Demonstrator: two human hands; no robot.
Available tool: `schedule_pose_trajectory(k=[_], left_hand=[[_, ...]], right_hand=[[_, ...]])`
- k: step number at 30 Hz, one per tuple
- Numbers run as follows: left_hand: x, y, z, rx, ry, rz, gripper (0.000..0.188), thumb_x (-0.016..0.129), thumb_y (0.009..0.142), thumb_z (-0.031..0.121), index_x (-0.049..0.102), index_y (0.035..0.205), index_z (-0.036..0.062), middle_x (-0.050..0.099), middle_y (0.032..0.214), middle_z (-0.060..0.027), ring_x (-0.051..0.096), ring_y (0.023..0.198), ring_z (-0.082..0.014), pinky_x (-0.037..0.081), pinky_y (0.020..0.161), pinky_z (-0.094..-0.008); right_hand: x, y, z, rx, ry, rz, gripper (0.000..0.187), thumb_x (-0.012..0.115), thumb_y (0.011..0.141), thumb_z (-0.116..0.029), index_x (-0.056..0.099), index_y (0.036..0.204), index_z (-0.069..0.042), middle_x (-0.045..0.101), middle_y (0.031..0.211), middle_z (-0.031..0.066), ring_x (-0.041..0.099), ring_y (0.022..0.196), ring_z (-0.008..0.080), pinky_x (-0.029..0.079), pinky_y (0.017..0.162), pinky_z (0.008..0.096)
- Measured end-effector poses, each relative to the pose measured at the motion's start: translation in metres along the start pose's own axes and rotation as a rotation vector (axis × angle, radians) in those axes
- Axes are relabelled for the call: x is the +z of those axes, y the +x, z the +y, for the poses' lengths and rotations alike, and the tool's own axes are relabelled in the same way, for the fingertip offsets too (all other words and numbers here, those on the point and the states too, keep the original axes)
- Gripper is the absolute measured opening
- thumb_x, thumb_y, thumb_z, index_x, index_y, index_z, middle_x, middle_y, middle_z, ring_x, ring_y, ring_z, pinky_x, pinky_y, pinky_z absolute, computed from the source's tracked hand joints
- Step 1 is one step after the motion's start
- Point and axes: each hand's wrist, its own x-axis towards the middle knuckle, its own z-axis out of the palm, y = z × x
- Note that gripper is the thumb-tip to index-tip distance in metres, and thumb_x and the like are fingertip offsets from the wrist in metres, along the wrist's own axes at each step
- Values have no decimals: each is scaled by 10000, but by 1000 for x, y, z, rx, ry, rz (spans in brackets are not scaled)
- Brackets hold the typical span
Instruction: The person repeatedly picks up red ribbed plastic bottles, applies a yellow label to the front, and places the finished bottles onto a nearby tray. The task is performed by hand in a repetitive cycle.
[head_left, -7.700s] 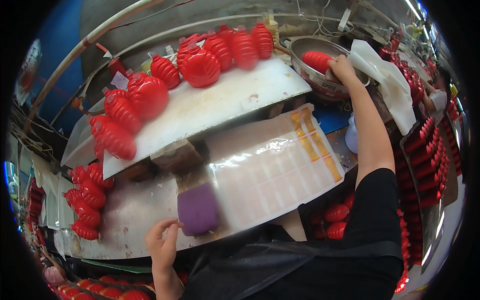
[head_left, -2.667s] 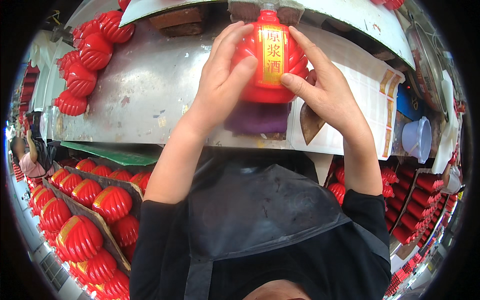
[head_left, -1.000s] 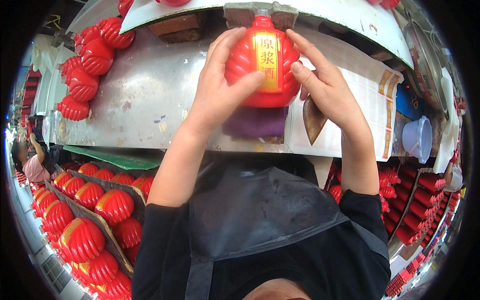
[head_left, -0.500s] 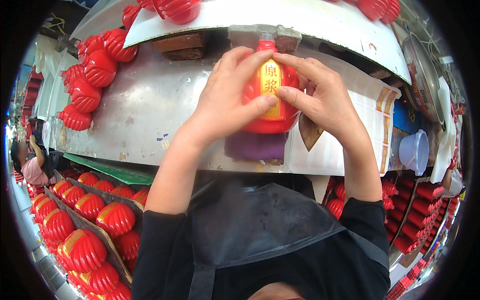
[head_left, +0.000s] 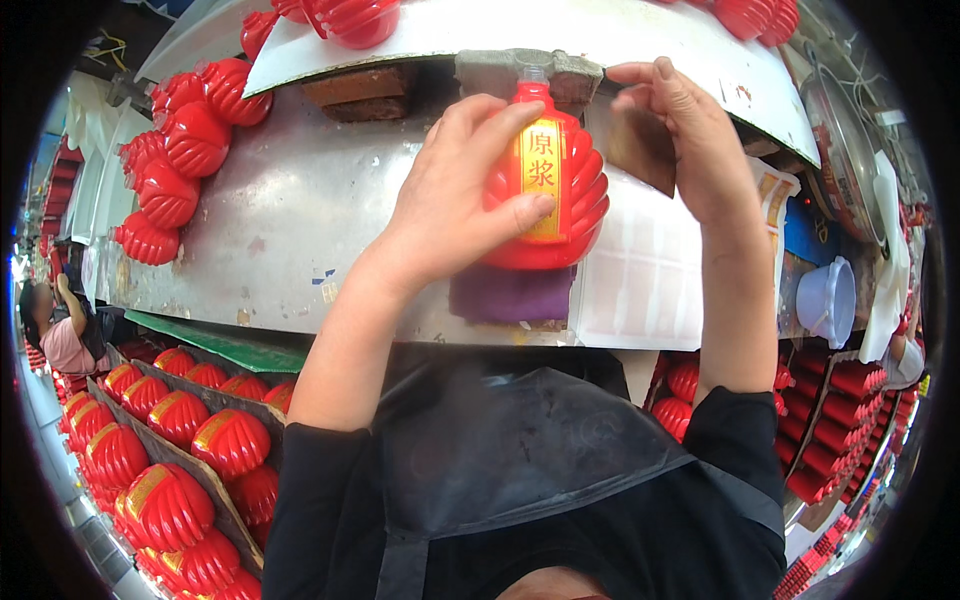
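Observation:
A red ribbed bottle [head_left: 583,190] with a clear neck and a gold-yellow label [head_left: 541,185] down its front lies at the middle of the bench, its neck away from me. My left hand [head_left: 455,190] grips it from the left, thumb on the label and forefinger near the bottle's shoulder. Its bottom end lies by a folded purple cloth [head_left: 510,295]. To the right, my right hand [head_left: 695,135] is raised off the bottle with its fingers bent. A flat brown pointed piece [head_left: 642,150], blurred, hangs from those fingers.
White label sheets [head_left: 640,285] lie right of the bottle. Bricks [head_left: 355,92] prop up a white board [head_left: 560,35] behind. Red bottles stand in a cluster [head_left: 195,140] at left and in crates [head_left: 230,440] below. A pale blue bucket [head_left: 826,302] is at right; a person [head_left: 65,325] is far left.
My right hand has come off the bottle's label and moved up and right, carrying the brown pointed piece with it. My left hand and the bottle have stayed in place.

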Motion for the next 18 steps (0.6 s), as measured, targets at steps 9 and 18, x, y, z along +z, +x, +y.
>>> schedule_pose_trajectory(k=[9, 18], left_hand=[[6, -5, -3, -2, -57, 64, 852, 768, 869, 411, 427, 1581, 90, 492, 1502, -233, 487, 1394, -434, 405, 1176, -476], [20, -13, -4, -104, -370, 197, 579, 617, 1022, 286, 492, 1516, 11, 553, 1502, -216, 538, 1402, -344, 401, 1178, -396]], right_hand=[[25, -1, 1, -1139, -912, 66, 261, 758, 886, 0, 742, 1144, -35, 764, 1039, 134, 759, 899, 284, 607, 822, 321], [38, -79, 55, -1378, -860, -313, 230, 801, 786, -51, 795, 1014, -80, 782, 1017, 70, 744, 894, 223, 568, 716, 321]])
